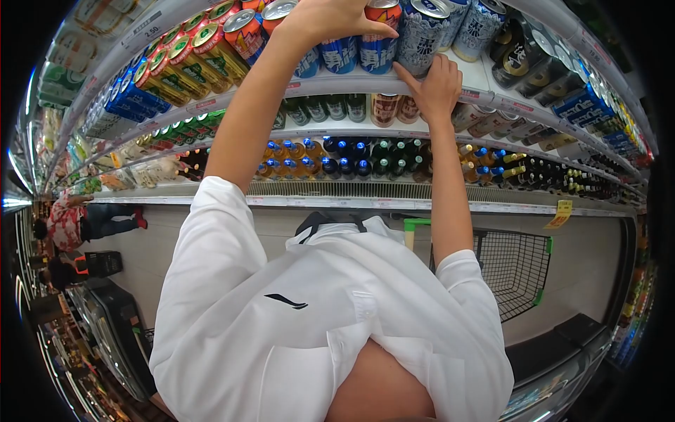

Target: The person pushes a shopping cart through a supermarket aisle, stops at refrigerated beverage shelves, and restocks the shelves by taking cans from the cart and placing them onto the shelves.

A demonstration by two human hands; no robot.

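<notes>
My left hand (pixel 341 20) is at the top edge of the view. Its thumb lies across the front of a blue and orange can (pixel 378 55), and its fingers curve round the can's top, partly out of view. The can stands upright in the row on the shelf (pixel 309 86). Just right of it is a white and silver can (pixel 420 39). My right hand (pixel 437 86) has its fingers apart near the shelf's front edge, with the thumb by the base of the silver can. Similar blue and orange cans (pixel 245 35) stand to the left.
Gold and green cans (pixel 204 56) fill the shelf's left; dark cans (pixel 524 60) stand right. Bottles (pixel 355 149) line a lower shelf. A wire cart (pixel 513 271) is at the right, below the shelves. A person in a red patterned top (pixel 67 221) is far left.
</notes>
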